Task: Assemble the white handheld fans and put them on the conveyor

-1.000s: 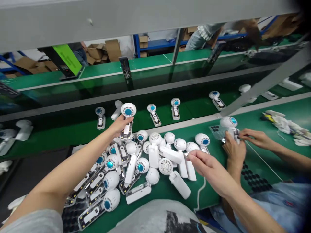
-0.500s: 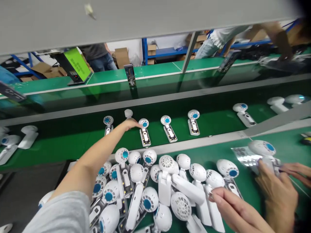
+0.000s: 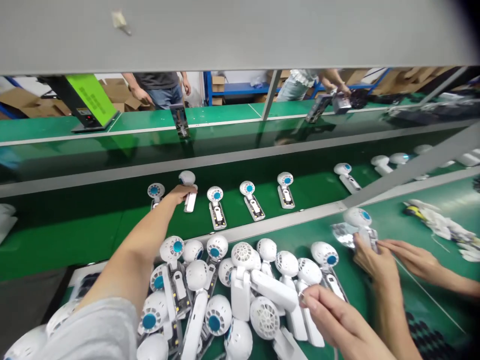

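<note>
a white fan-like unit (image 3: pixel 187 177) is left of the frame's centre, over the green strip (image 3: pixel 93 220), with the left hand (image 3: pixel 180 192) closed around the top of its handle. at lower right, the right hand (image 3: pixel 332 312) pinches a small shiny piece (image 3: pixel 301 297) beside a pile of similar units (image 3: pixel 243 255) on the worktop (image 3: pixel 296 233). at far right, a co-worker's hands (image 3: pixel 378 267) hold another unit (image 3: pixel 354 217).

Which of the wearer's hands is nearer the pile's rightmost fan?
Right. The right hand is on the near side of that fan; the left hand is over the belt, far to its left.
</note>
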`<action>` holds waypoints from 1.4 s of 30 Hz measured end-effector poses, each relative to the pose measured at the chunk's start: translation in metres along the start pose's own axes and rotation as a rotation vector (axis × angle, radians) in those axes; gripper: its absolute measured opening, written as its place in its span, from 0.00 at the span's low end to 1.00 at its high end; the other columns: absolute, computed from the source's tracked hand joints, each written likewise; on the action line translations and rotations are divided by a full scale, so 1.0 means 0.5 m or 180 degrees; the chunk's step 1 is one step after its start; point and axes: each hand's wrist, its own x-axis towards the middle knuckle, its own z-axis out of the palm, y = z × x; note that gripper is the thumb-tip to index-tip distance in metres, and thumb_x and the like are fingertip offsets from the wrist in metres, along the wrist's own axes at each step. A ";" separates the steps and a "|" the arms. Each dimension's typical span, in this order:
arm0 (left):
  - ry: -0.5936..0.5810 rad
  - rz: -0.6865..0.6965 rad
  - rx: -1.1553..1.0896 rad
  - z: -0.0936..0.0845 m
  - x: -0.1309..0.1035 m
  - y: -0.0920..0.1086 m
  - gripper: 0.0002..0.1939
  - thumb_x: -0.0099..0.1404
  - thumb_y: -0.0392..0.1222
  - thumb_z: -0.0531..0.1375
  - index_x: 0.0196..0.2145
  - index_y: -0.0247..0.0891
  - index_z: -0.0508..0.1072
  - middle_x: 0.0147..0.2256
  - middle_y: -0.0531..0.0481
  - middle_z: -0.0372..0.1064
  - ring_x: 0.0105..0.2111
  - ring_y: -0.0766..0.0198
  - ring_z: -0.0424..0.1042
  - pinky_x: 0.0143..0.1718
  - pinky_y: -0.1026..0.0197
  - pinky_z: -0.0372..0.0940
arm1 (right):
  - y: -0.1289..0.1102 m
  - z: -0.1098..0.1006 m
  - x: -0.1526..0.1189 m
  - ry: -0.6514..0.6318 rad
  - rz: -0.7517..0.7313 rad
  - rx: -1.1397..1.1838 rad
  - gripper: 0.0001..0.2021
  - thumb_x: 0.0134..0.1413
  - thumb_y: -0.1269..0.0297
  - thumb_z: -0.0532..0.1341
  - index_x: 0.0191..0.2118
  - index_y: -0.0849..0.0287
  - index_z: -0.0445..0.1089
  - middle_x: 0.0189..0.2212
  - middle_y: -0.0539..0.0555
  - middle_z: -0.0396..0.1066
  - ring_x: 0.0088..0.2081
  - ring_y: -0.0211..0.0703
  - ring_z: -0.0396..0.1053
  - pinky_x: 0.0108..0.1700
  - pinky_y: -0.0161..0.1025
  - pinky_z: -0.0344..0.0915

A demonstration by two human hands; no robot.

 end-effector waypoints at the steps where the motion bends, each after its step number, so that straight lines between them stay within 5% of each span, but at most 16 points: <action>1: -0.0039 0.0182 -0.0145 -0.004 -0.022 0.011 0.07 0.54 0.36 0.62 0.28 0.30 0.68 0.26 0.52 0.66 0.26 0.69 0.66 0.30 0.64 0.63 | -0.008 0.003 -0.006 -0.0082 -0.0023 0.0041 0.15 0.54 0.49 0.53 0.29 0.56 0.65 0.25 0.49 0.62 0.27 0.39 0.60 0.27 0.32 0.60; 4: -0.0175 0.0746 -0.0471 -0.009 -0.119 0.039 0.12 0.42 0.32 0.67 0.26 0.31 0.69 0.26 0.52 0.67 0.28 0.68 0.66 0.32 0.66 0.62 | -0.033 0.015 -0.019 -0.0250 -0.0164 0.0155 0.18 0.56 0.49 0.50 0.26 0.57 0.61 0.20 0.46 0.54 0.23 0.36 0.53 0.25 0.31 0.54; 7: -0.0437 0.1012 -0.0633 0.019 -0.260 0.051 0.17 0.41 0.35 0.68 0.31 0.33 0.71 0.29 0.52 0.68 0.30 0.67 0.67 0.34 0.66 0.62 | -0.052 0.029 -0.027 -0.0287 -0.0373 0.0155 0.17 0.57 0.50 0.49 0.26 0.58 0.60 0.18 0.45 0.51 0.22 0.36 0.50 0.24 0.32 0.51; 12: -0.1509 0.0308 -0.1414 0.118 -0.484 0.024 0.17 0.50 0.41 0.64 0.40 0.36 0.71 0.28 0.52 0.67 0.27 0.68 0.66 0.30 0.66 0.63 | -0.074 0.048 -0.041 -0.0306 -0.0898 0.0064 0.12 0.59 0.59 0.48 0.28 0.58 0.61 0.20 0.46 0.55 0.23 0.35 0.53 0.25 0.32 0.53; 16: -0.1518 -0.0065 -0.1487 0.187 -0.573 -0.018 0.09 0.51 0.40 0.64 0.30 0.34 0.71 0.25 0.52 0.66 0.24 0.68 0.66 0.26 0.66 0.63 | -0.084 0.055 -0.053 -0.0137 -0.1305 -0.0163 0.10 0.59 0.63 0.50 0.29 0.58 0.61 0.20 0.45 0.57 0.23 0.34 0.55 0.26 0.32 0.53; 26: -0.1766 0.0025 -0.1211 0.237 -0.641 -0.039 0.09 0.51 0.41 0.63 0.30 0.34 0.71 0.25 0.52 0.67 0.26 0.66 0.67 0.28 0.65 0.63 | -0.074 0.062 -0.078 -0.0185 -0.1498 -0.0268 0.09 0.59 0.66 0.50 0.28 0.58 0.60 0.20 0.45 0.57 0.24 0.34 0.56 0.28 0.32 0.53; 34: -0.1552 0.0744 -0.0128 0.237 -0.660 -0.040 0.21 0.53 0.43 0.63 0.45 0.35 0.68 0.47 0.46 0.66 0.47 0.56 0.64 0.46 0.59 0.58 | -0.055 0.064 -0.077 -0.0327 -0.1464 -0.0538 0.10 0.58 0.67 0.51 0.25 0.59 0.58 0.18 0.44 0.55 0.22 0.32 0.53 0.25 0.32 0.49; 42: -0.1996 0.0213 -0.0178 0.228 -0.637 -0.059 0.19 0.53 0.42 0.61 0.43 0.34 0.68 0.39 0.46 0.70 0.41 0.57 0.68 0.43 0.58 0.61 | -0.047 0.096 -0.050 -0.0627 -0.1067 -0.0138 0.11 0.56 0.63 0.51 0.24 0.59 0.59 0.18 0.45 0.54 0.22 0.33 0.51 0.24 0.31 0.50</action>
